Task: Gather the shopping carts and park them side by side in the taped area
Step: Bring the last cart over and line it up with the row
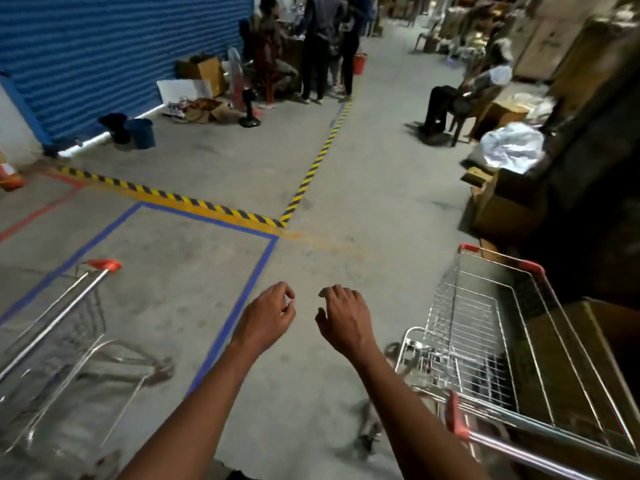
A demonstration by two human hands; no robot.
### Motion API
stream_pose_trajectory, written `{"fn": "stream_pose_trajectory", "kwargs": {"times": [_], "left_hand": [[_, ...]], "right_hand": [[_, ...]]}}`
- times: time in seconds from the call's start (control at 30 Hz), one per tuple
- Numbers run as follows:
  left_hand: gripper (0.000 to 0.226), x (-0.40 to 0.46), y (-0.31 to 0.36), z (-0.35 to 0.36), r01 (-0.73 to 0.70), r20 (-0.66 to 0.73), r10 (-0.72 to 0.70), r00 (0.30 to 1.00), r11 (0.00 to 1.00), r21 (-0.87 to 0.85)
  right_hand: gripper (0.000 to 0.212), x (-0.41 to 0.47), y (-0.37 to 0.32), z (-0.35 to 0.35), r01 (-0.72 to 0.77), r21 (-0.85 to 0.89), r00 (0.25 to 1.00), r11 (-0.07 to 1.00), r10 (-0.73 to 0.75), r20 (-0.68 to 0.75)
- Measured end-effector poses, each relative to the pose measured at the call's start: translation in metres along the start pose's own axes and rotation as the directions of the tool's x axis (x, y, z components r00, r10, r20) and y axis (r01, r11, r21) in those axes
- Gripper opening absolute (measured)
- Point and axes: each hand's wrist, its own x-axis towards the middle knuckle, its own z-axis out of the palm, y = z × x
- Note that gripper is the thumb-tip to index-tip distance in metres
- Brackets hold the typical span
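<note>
Concrete floor (329, 188): 1 cart (59, 341) inside blue-taped area (258, 268) near left, 1 cart (502, 341) outside near right, left hand (268, 315) and right hand (344, 318) loosely curled, empty; risk: parking it astride the tape.

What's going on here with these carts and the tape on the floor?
A person is sorting shopping carts on a warehouse floor. Right now both hands are free: the left hand and right hand hang loosely curled in front, holding nothing. One cart stands on the left inside the blue taped rectangle. A second cart stands on the right, outside the tape, next to stacked boxes. So one cart looks parked and the other has not yet been brought in beside it.
</note>
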Motion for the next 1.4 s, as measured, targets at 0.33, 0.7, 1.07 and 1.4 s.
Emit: {"fn": "stream_pose_trajectory", "kwargs": {"times": [0.33, 0.7, 1.07, 1.4], "left_hand": [[0.012, -0.011, 0.132, 0.114, -0.294, 0.235, 0.308, 0.922, 0.951, -0.094], [0.014, -0.023, 0.219, 0.187, -0.500, 0.444, 0.581, 0.683, 0.814, -0.295], [0.039, -0.077, 0.281, 0.266, -0.593, 0.590, 0.639, 0.493, 0.743, -0.309], [0.054, -0.107, 0.332, 0.335, -0.628, 0.804, 0.336, 0.490, 0.776, 0.059]], "right_hand": [[0.030, -0.125, 0.099, -0.070, -0.324, -0.072, 0.945, 0.943, 0.319, -0.067], [0.022, -0.219, 0.151, -0.106, -0.657, -0.169, 0.754, 0.735, 0.636, -0.165], [0.024, -0.332, 0.222, -0.117, -0.753, -0.321, 0.604, 0.574, 0.797, 0.005], [0.026, -0.373, 0.349, -0.161, -0.437, -0.382, 0.675, 0.814, 0.578, 0.458]]}}
